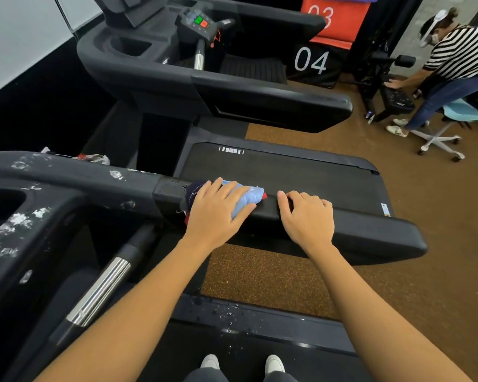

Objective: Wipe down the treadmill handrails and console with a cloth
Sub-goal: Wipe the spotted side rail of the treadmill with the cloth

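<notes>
The left hand point(214, 213) lies palm down on a bunched light-blue cloth point(246, 198), fingers spread and curled over it, pressing it onto the top of the black treadmill handrail point(370, 230) that runs across the middle of the view from nine o'clock toward three o'clock. The cloth has a dark navy part at its nine o'clock end and a small red bit showing at its three o'clock end. Just beside the cloth, toward three o'clock and apart from it, the right hand point(308, 219) rests on the same handrail with nothing in it, fingers bent loosely over the rail's far edge. Toward nine o'clock the handrail joins the console frame point(25, 213), which is flecked with white spots. A chrome-tipped grip bar point(101, 290) slants down at about seven o'clock. Droplets lie on the dark side rail point(232, 315) at six o'clock, above two pale shoes point(273, 363). At twelve o'clock stands a second treadmill point(232, 86) with green and red console buttons. At two o'clock a person in a striped top point(461, 51) bends over a black machine, near a wheeled stool point(439, 136) on the brown floor point(425, 271).
</notes>
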Tool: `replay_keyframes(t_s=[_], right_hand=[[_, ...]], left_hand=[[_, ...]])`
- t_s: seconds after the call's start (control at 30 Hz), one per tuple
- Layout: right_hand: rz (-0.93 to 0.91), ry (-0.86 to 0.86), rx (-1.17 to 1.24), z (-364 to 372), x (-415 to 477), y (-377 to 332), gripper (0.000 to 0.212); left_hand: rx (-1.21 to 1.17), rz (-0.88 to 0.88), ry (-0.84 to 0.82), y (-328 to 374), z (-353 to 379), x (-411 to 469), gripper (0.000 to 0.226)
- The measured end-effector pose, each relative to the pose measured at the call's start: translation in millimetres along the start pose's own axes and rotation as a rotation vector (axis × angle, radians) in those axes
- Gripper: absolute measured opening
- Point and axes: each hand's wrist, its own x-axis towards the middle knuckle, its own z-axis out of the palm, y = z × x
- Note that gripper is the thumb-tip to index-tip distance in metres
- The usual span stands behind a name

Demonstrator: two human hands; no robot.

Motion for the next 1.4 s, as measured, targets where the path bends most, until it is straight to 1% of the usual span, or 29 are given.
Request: replay_keyframes(t_s=[0.1, 0.23, 0.3, 0.37, 0.6, 0.7, 0.8, 0.87, 0.97, 1.03, 1.07, 1.13, 1.2, 1.3, 1.4], right_hand=[[0.000, -0.003, 0.029, -1.0, 0.1, 0.2, 0.049], [0.003, 0.003, 0.035, 0.1, 0.1, 0.1, 0.050], [0.009, 0.004, 0.027, 1.1, 0.2, -0.8, 0.051], [0.019, 0.008, 0.019, 1.7, 0.4, -2.6, 0.052], [0.023, -0.006, -0.013, 1.4, 0.6, -4.1, 0.053], [0.017, -0.010, -0.012, 1.5, 0.9, -3.7, 0.052], [0.007, -0.004, -0.011, 1.8, 0.5, -2.6, 0.051], [-0.003, -0.001, -0.009, 1.0, -0.4, -2.3, 0.050], [-0.009, 0.007, -0.013, -0.5, -1.1, -3.2, 0.048], [-0.007, 0.021, -0.024, -0.1, -1.0, -4.3, 0.048], [-0.003, 0.031, -0.029, 0.8, -1.1, -4.7, 0.049], [0.002, 0.047, -0.046, 1.3, -1.1, -5.0, 0.053], [-0.021, 0.043, -0.079, 1.5, -1.7, -4.0, 0.057], [-0.028, 0.045, -0.058, 0.6, -2.8, -2.2, 0.052], [-0.021, 0.037, -0.022, 0.7, -2.8, -0.7, 0.048]], left_hand=[[0.017, -0.031, 0.073, -19.2, -11.4, -4.1, 0.044], [0.041, -0.155, 0.141, -49.3, -19.7, -4.2, 0.038], [0.030, -0.208, 0.168, -48.1, -18.8, -3.8, 0.036], [0.000, -0.222, 0.193, -40.1, -15.4, -4.0, 0.035], [-0.121, -0.109, 0.132, 1.2, 6.4, -12.5, 0.040], [-0.104, -0.048, 0.118, -1.3, 8.2, -12.6, 0.038], [-0.083, 0.018, 0.114, -19.8, 2.7, -8.1, 0.034], [-0.065, -0.009, 0.134, -29.5, -2.6, -3.5, 0.035], [-0.031, -0.114, 0.167, -34.5, -4.8, 2.8, 0.038], [0.003, -0.138, 0.110, -26.2, -4.1, 4.2, 0.045], [-0.014, -0.118, 0.077, -19.1, -2.4, 4.3, 0.045], [-0.121, -0.049, 0.019, 0.9, 2.1, 1.4, 0.045], [-0.178, 0.023, -0.013, 18.9, 6.4, -6.3, 0.047], [-0.127, 0.088, 0.032, 17.6, 6.6, -19.8, 0.044], [0.000, 0.067, 0.111, 5.0, 2.0, -26.4, 0.041]])
